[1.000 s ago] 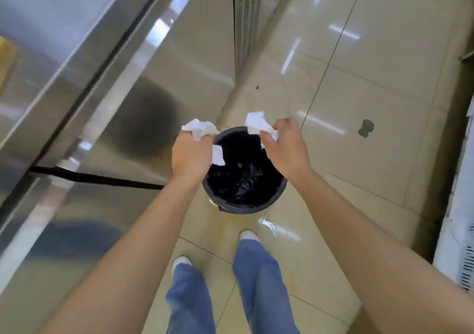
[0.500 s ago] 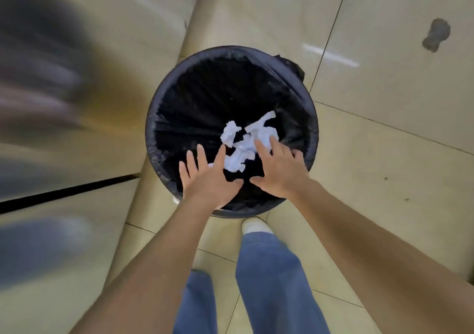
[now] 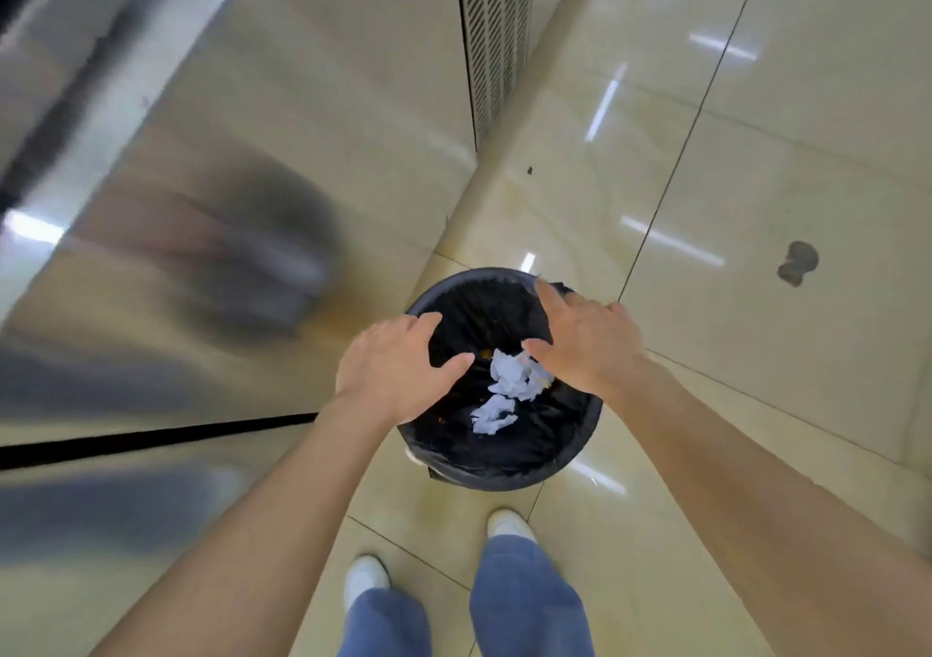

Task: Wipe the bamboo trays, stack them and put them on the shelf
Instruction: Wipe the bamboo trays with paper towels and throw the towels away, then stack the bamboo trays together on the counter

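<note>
Above black-lined bin (image 3: pixel 509 465), left hand (image 3: pixel 391 364) and right hand (image 3: pixel 585 341) — fingers apart, empty — crumpled white tissues (image 3: pixel 509 389) inside

Steel counter (image 3: pixel 212 263) reflections motion-blurred

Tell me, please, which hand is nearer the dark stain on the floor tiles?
Right. The right hand hovers over the bin's far rim, nearer the stain; the left hand hovers over the opposite rim.

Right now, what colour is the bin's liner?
Black, seen best in the head view: bin liner.
</note>
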`<state>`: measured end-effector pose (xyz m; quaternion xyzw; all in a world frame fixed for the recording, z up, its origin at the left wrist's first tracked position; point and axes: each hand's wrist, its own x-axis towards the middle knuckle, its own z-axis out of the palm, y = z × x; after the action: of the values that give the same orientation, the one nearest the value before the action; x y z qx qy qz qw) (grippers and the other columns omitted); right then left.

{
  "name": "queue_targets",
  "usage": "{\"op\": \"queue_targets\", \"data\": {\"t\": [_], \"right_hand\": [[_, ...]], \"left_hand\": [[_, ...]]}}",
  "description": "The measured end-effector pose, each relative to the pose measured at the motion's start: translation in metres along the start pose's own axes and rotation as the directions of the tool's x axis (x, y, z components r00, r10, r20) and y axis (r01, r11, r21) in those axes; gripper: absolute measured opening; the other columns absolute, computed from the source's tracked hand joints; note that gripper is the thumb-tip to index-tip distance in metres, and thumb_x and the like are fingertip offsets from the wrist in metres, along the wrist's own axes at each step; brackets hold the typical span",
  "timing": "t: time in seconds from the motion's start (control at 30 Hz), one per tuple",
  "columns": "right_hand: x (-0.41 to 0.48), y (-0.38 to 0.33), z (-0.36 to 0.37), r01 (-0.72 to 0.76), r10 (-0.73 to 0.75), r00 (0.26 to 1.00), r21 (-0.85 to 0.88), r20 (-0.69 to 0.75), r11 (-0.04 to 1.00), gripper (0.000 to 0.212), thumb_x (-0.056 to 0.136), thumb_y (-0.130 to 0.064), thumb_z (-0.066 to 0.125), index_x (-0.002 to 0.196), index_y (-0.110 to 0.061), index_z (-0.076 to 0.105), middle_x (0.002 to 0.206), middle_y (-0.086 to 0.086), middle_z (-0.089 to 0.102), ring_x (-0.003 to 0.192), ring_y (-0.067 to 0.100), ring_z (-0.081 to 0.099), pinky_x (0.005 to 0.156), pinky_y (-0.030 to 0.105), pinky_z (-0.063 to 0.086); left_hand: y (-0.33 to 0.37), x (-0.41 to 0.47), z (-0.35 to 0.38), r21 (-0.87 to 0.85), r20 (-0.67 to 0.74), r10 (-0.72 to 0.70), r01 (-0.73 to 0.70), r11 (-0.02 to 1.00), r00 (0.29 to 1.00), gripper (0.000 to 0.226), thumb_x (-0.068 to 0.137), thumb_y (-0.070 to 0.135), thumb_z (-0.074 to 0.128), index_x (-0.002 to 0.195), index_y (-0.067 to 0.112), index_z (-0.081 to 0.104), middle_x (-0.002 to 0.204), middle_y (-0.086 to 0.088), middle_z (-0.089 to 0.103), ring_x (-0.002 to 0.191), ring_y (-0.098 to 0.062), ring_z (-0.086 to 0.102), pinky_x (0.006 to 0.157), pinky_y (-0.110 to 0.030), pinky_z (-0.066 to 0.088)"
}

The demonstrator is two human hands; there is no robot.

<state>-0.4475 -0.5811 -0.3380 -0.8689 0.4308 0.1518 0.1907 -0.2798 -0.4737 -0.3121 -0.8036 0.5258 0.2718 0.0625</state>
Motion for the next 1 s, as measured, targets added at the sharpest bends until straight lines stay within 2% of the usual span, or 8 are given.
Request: {"op": "queue_targets", "data": {"t": [0.13,0.23,0.4,0.53,0.7,0.8,0.9,1.0], "right_hand": [[-0.007,-0.023,-0.104,0.056,-0.059,0.995,-0.048,-0.078,0.997,0.048,0.089,-0.043,0.042,0.127,-0.016,0.033,0.112,0.010,0.057,0.098,0.031,0.055,0.074,0.038,0.032],[-0.019,-0.049,-0.174,0.106,-0.111,0.985,-0.048,-0.134,0.993,0.045,0.088,-0.043,0.044,0.122,-0.014,0.039,0.109,0.011,0.058,0.096,0.031,0.056,0.070,0.035,0.032],[-0.051,-0.117,-0.264,0.217,-0.217,0.947,-0.026,-0.236,0.976,0.054,0.086,-0.048,0.046,0.130,-0.018,0.035,0.115,0.008,0.057,0.101,0.029,0.055,0.073,0.036,0.042],[-0.078,-0.182,-0.315,0.303,-0.293,0.900,-0.019,-0.322,0.953,0.059,0.086,-0.050,0.048,0.134,-0.022,0.029,0.126,0.010,0.053,0.112,0.029,0.051,0.078,0.037,0.040],[-0.103,-0.276,-0.348,0.432,-0.414,0.849,-0.021,-0.328,0.902,0.060,0.086,-0.048,0.048,0.137,-0.025,0.026,0.134,0.008,0.047,0.119,0.028,0.047,0.091,0.041,0.041],[-0.116,-0.334,-0.349,0.483,-0.471,0.847,-0.013,-0.248,0.875,0.061,0.086,-0.047,0.047,0.138,-0.026,0.024,0.135,0.009,0.046,0.118,0.028,0.047,0.095,0.043,0.040],[-0.128,-0.392,-0.338,0.534,-0.535,0.829,-0.053,-0.165,0.844,0.062,0.087,-0.047,0.047,0.140,-0.024,0.023,0.136,0.009,0.046,0.120,0.027,0.046,0.094,0.043,0.041],[-0.143,-0.449,-0.316,0.590,-0.591,0.800,-0.046,-0.105,0.806,0.061,0.087,-0.045,0.049,0.138,-0.021,0.027,0.137,0.009,0.047,0.119,0.028,0.048,0.093,0.044,0.043]], "left_hand": [[0.006,-0.032,-0.088,-0.031,-0.107,-0.026,0.023,0.999,0.994,0.068,0.083,0.067,0.035,0.135,0.024,0.039,0.137,-0.006,0.051,0.125,-0.028,0.044,0.095,-0.040,0.039],[0.001,-0.064,-0.148,-0.069,-0.187,-0.032,0.020,0.997,0.982,0.073,0.082,0.068,0.035,0.140,0.024,0.033,0.145,-0.004,0.043,0.132,-0.026,0.039,0.099,-0.041,0.037],[-0.028,-0.126,-0.234,-0.122,-0.372,-0.031,-0.016,0.992,0.928,0.069,0.082,0.068,0.037,0.139,0.030,0.033,0.145,0.002,0.044,0.131,-0.020,0.041,0.100,-0.041,0.040],[-0.068,-0.187,-0.285,-0.209,-0.547,-0.099,-0.021,0.978,0.831,0.061,0.083,0.065,0.042,0.135,0.034,0.038,0.139,0.004,0.050,0.125,-0.020,0.046,0.097,-0.036,0.038],[-0.143,-0.265,-0.314,-0.311,-0.621,-0.254,0.064,0.948,0.741,0.062,0.082,0.061,0.046,0.136,0.032,0.038,0.143,0.004,0.046,0.129,-0.020,0.043,0.100,-0.037,0.036],[-0.199,-0.309,-0.317,-0.371,-0.621,-0.351,0.131,0.919,0.701,0.062,0.082,0.059,0.047,0.137,0.030,0.038,0.142,0.001,0.047,0.127,-0.023,0.046,0.102,-0.039,0.037],[-0.252,-0.350,-0.307,-0.442,-0.602,-0.441,0.183,0.878,0.665,0.062,0.082,0.061,0.047,0.135,0.031,0.039,0.139,-0.001,0.051,0.120,-0.023,0.051,0.098,-0.041,0.040],[-0.298,-0.384,-0.287,-0.481,-0.546,-0.537,0.284,0.829,0.643,0.064,0.081,0.062,0.045,0.136,0.029,0.038,0.140,-0.003,0.048,0.125,-0.026,0.047,0.097,-0.043,0.039]]}}
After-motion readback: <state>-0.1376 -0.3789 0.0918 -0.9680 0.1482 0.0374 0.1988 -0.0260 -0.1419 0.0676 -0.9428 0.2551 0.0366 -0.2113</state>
